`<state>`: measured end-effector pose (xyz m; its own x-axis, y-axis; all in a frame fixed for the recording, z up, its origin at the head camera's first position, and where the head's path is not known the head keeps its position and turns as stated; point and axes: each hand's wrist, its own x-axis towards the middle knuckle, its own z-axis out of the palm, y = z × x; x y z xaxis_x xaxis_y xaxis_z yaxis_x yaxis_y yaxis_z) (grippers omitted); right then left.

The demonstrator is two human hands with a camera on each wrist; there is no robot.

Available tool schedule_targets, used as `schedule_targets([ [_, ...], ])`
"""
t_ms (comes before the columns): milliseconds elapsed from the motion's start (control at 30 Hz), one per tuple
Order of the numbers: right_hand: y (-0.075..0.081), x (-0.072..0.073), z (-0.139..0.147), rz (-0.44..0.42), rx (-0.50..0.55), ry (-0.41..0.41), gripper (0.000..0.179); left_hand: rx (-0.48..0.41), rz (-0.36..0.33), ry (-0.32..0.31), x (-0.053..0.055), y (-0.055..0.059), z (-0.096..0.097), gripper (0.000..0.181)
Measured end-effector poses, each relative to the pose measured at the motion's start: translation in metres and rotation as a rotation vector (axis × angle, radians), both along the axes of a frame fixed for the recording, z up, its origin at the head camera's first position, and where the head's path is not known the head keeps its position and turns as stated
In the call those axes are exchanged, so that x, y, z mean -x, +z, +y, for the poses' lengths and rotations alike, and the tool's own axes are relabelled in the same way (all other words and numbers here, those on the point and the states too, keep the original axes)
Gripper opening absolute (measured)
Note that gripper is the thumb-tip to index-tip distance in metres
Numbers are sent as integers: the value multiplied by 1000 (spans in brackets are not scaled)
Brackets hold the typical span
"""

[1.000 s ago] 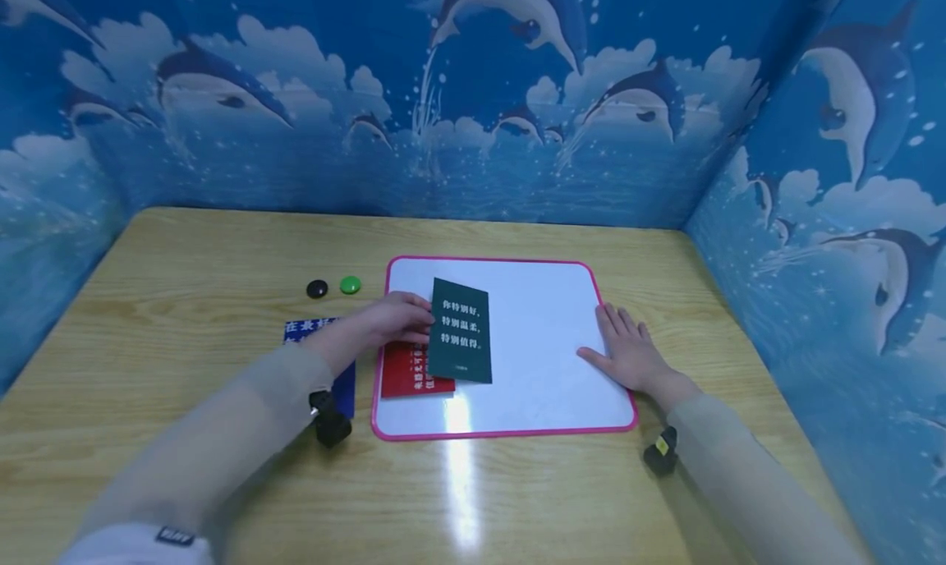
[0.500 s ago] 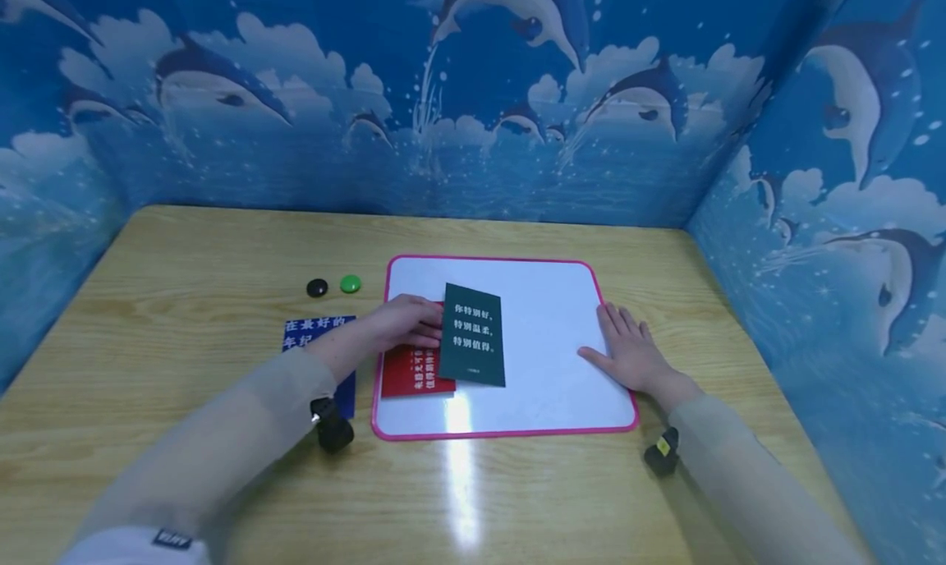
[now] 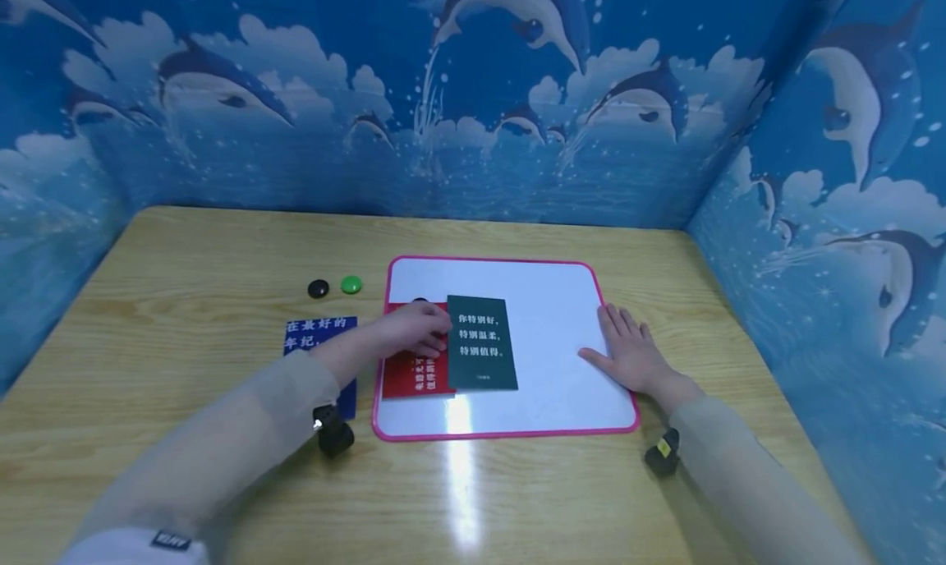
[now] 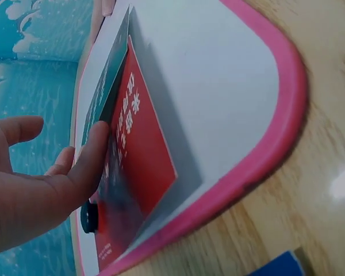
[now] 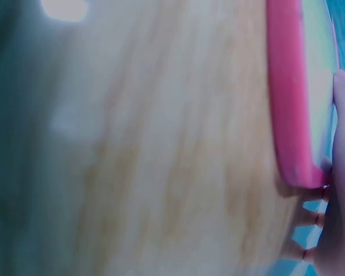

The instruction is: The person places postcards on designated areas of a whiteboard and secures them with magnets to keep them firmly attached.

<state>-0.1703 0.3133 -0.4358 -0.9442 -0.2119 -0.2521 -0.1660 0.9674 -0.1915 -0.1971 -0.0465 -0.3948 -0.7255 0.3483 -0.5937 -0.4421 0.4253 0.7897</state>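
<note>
A dark green card (image 3: pixel 484 343) with white writing lies on the white board (image 3: pixel 554 343), its left edge overlapping a red card (image 3: pixel 402 374). My left hand (image 3: pixel 410 331) is over the red card, fingertips right at the green card's left edge. In the left wrist view, a digit touches the cards (image 4: pixel 135 132), while another finger (image 4: pixel 23 129) stands apart in the air. A black round magnet (image 4: pixel 89 217) sits at the red card's far edge, mostly hidden by the hand in the head view. My right hand (image 3: pixel 628 351) rests flat, fingers spread, on the board's right pink rim.
Left of the board lies a blue card (image 3: pixel 321 331) with white writing, partly covered by my left forearm. Behind it are a black magnet (image 3: pixel 319 288) and a green magnet (image 3: pixel 351 284) on the wooden table (image 3: pixel 222 261). Dolphin-printed walls (image 3: pixel 473 179) enclose the table.
The green card has moved right and come down flatter onto the board. My left hand has shifted slightly right with it and its fingers have loosened. The right hand stays put.
</note>
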Motion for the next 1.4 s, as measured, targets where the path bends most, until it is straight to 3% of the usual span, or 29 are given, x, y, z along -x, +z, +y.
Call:
schedule_targets([
  [200, 1, 0, -1, 5, -3, 1, 92, 226, 285, -152, -8, 8, 11, 37],
  [333, 0, 0, -1, 3, 3, 0, 92, 319, 471, -245, -14, 12, 21, 45],
  [467, -2, 0, 0, 7, -1, 4, 91, 426, 644, -417, -17, 11, 33, 62],
  [533, -3, 0, 1, 9, -6, 7, 91, 485, 696, -516, -19, 9, 38, 69],
  [633, -5, 0, 2, 7, -3, 7, 92, 542, 723, -628, -21, 8, 46, 75],
  [733, -4, 0, 2, 7, 1, 7, 92, 571, 722, -681, -23, 8, 51, 76],
  [1000, -5, 2, 2, 13, -5, 9, 92, 655, 732, -749, -25, 4, 59, 75],
  [1400, -6, 1, 2, 30, 12, 5, 92, 667, 710, -800, -27, -4, 65, 78],
])
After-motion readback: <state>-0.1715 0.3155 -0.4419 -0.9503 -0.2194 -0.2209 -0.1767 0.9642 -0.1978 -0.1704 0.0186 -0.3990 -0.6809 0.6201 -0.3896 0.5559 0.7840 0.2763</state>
